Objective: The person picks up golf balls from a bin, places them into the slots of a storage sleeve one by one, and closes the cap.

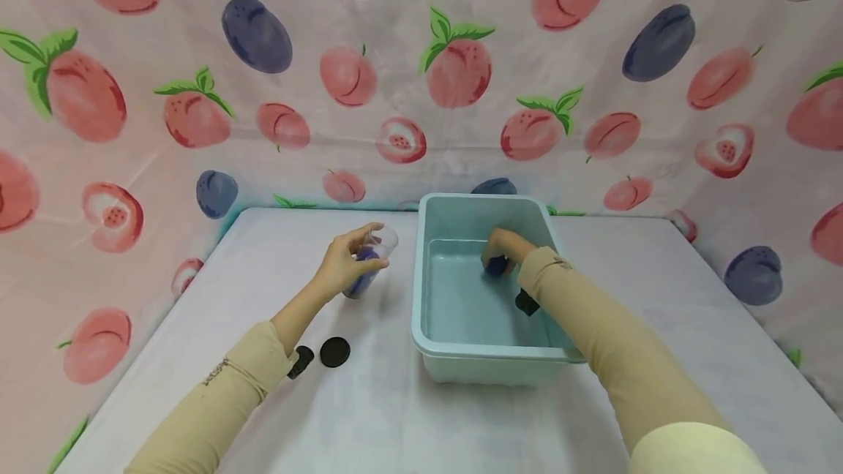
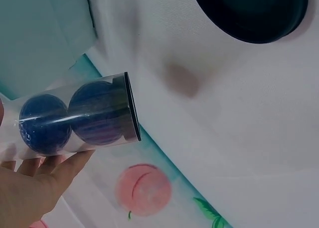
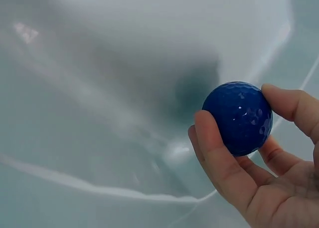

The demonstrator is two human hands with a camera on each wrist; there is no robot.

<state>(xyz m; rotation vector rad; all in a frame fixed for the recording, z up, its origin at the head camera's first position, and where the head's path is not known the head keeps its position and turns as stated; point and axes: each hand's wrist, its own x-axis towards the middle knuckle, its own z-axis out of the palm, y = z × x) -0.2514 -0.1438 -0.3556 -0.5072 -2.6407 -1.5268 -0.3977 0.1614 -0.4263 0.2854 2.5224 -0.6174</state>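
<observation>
My left hand (image 1: 337, 265) grips a clear plastic tube (image 1: 388, 238) above the table, left of the bin. The tube tilts, its open mouth up and toward the bin. Two blue golf balls (image 2: 45, 124) sit in its lower part, against the black bottom end (image 2: 131, 107). Inside the pale green bin (image 1: 494, 352), my right hand (image 1: 507, 243) holds a blue golf ball (image 3: 238, 118) between thumb and fingertips, low over the bin floor. A round black lid (image 1: 334, 352) lies on the table near my left forearm.
The bin stands on a white-covered table (image 1: 382, 415), its walls rising around my right hand. A fruit-printed cloth (image 1: 408, 79) hangs behind the table. Small black wrist cameras (image 1: 527, 303) sit at both cuffs.
</observation>
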